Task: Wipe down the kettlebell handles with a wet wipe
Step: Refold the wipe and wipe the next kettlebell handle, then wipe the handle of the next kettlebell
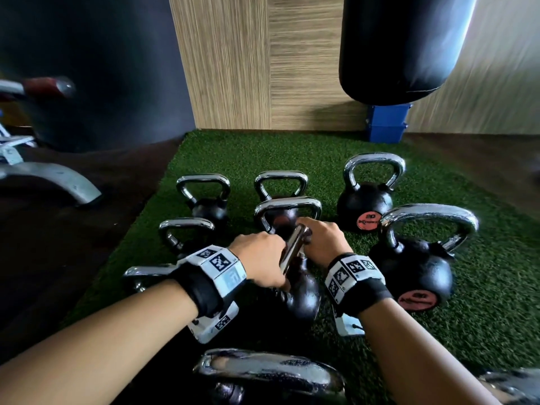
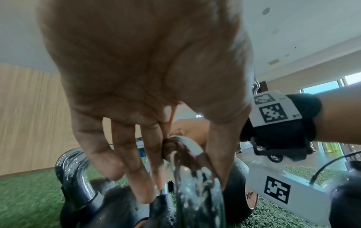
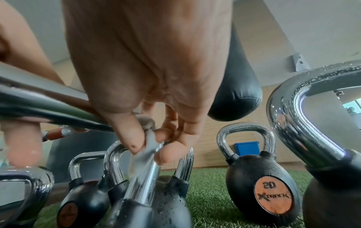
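Several black kettlebells with chrome handles stand on green turf [image 1: 482, 287]. Both hands are on the middle kettlebell [image 1: 304, 293], whose handle [image 1: 293, 247] runs away from me. My left hand [image 1: 260, 258] grips the near part of this bar, thumb on one side and fingers on the other [image 2: 185, 189]. At the far bend, my right hand [image 1: 321, 241] pinches a pale wet wipe [image 3: 145, 121] against the chrome between thumb and fingers [image 3: 148, 152]. In the head view the right hand hides the wipe. Water drops speckle the handle [image 3: 144, 185].
A kettlebell marked 20 [image 1: 365, 206] stands at the back right, a larger one [image 1: 415, 270] close beside my right wrist, and another [image 1: 268, 372] just below my arms. A black punching bag [image 1: 403, 45] hangs above a blue box [image 1: 387, 124]. A grey bench foot [image 1: 58, 176] lies left.
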Available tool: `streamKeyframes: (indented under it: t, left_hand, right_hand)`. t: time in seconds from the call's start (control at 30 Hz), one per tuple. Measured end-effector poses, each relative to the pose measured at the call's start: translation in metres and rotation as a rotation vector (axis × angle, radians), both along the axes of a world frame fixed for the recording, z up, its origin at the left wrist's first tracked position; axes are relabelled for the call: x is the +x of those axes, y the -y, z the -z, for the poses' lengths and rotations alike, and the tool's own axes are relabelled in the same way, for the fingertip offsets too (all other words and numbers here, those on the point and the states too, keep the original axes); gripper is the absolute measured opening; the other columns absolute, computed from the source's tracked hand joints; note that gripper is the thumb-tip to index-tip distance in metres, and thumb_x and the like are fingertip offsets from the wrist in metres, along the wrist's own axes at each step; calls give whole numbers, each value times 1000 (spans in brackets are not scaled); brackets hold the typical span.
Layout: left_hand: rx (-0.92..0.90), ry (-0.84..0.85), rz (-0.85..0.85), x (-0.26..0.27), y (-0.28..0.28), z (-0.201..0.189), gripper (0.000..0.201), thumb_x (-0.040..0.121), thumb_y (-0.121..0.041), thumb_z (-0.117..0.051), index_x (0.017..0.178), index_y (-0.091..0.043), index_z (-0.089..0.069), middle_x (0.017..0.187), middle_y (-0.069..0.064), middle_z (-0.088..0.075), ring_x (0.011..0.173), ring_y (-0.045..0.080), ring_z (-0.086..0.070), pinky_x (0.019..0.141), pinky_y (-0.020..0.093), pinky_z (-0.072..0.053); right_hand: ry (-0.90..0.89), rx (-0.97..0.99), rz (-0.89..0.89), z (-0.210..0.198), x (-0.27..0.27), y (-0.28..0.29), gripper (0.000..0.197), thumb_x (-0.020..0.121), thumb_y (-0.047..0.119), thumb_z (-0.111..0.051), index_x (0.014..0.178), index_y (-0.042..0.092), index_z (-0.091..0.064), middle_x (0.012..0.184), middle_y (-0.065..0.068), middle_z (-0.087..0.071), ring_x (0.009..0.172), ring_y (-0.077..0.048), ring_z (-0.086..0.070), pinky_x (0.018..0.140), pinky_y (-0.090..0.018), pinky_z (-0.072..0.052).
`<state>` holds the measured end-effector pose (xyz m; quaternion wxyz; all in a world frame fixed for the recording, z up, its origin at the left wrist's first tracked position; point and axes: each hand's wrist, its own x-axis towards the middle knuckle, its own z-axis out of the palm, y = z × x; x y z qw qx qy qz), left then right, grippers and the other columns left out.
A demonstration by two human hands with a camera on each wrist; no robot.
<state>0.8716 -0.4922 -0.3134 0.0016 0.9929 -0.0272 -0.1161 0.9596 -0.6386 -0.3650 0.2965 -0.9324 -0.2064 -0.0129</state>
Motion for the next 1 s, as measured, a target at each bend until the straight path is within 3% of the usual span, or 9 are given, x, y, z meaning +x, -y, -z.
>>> streamKeyframes:
  t: [0.13,0.23,0.3,0.43,0.6,0.73,0.87,0.93,1.0]
  left_hand:
    - [84,-5,110,5,-17,-8,74,66,-52,-80,134,-47,-50,118,-3,-69,109,27,-67,76,32,-42]
    - [158,37,184,12,-31,-14,85,72,-50,-75,141,-67,-28,123,-5,-70,113,26,-67,75,31,-38]
    - [130,54,188,15,-37,-14,82,77,-49,-73,139,-72,-24,122,-4,-71,110,27,-68,74,30,-39]
    - [111,72,197,18,-36,-11,78,81,-26,-74,142,-61,-40,122,2,-70,108,27,-67,75,27,-40]
    - [92,149,191,16,-40,-2,60,82,-29,-80,138,-36,-59,123,4,-69,115,27,-63,85,28,-41]
    - [58,173,159,14,-42,2,59,82,-33,-81,138,-34,-60,126,6,-66,118,29,-62,89,29,-42]
    - [57,152,145,10,-41,-1,64,84,-34,-80,143,-34,-55,135,7,-64,124,30,-60,93,30,-44]
    - [40,111,130,5,-41,-5,72,88,-24,-75,151,-38,-44,144,8,-59,128,30,-58,93,30,-45]
    - [-35,82,96,-8,-45,-9,82,89,-7,-61,156,-44,-32,147,10,-56,125,31,-60,84,27,-45]
  right_hand:
    - [-18,-35,103,-4,-13,15,44,84,17,-65,128,23,-65,115,-10,-70,107,-31,-66,88,-30,-51]
    - [8,-69,160,-5,-29,25,16,84,15,-59,95,10,-69,96,-12,-70,93,-33,-68,71,-28,-48]
    - [27,-92,188,-2,-42,29,13,83,17,-61,88,7,-69,92,-12,-69,89,-34,-67,66,-26,-43]
    - [75,-103,188,6,-54,34,10,88,18,-62,85,8,-64,92,-9,-65,88,-31,-66,65,-25,-38]
    - [73,-124,158,8,-47,35,13,89,21,-65,91,8,-66,97,-8,-65,92,-30,-64,70,-27,-43]
    - [70,-112,165,9,-42,35,17,88,24,-67,90,8,-67,93,-6,-62,91,-30,-64,69,-26,-41]
    - [47,-100,170,4,-46,33,21,89,27,-70,96,7,-69,104,-10,-64,98,-34,-65,75,-31,-47]
    - [14,-108,152,-4,-49,36,24,88,29,-71,99,8,-71,108,-13,-67,102,-35,-66,79,-33,-49]
    - [-42,-149,117,-17,-54,45,20,88,24,-68,101,9,-73,107,-14,-72,103,-32,-68,78,-29,-48]
